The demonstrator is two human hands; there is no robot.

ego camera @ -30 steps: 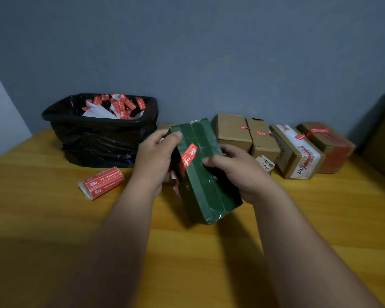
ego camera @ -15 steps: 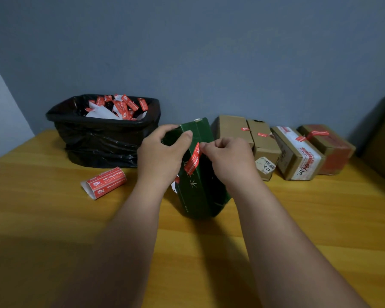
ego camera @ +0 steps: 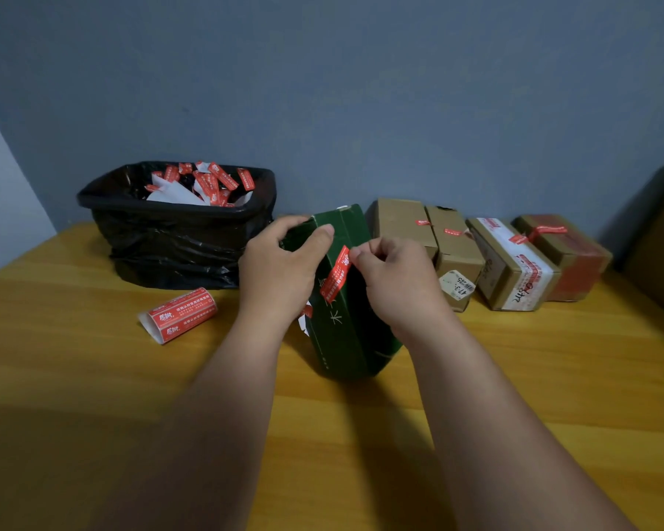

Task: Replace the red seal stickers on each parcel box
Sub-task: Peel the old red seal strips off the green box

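Note:
A green parcel box (ego camera: 345, 331) stands on end on the wooden table, tilted slightly. My left hand (ego camera: 280, 270) grips its upper left edge, thumb on the front face. A red seal sticker (ego camera: 336, 279) runs down the box's front edge, its top end lifted off. My right hand (ego camera: 395, 281) pinches that top end between thumb and forefinger. A roll of red seal stickers (ego camera: 179, 314) lies on the table to the left.
A bin lined with a black bag (ego camera: 177, 239) holds several discarded red stickers and white backing at the back left. Several brown parcel boxes (ego camera: 430, 239) with red stickers line the wall at the right. The wooden table (ego camera: 93, 377) stretches toward me.
The box was turned from lying slanted in both hands to standing on end. My right hand moved from the box's side to the sticker's top end and lifted it.

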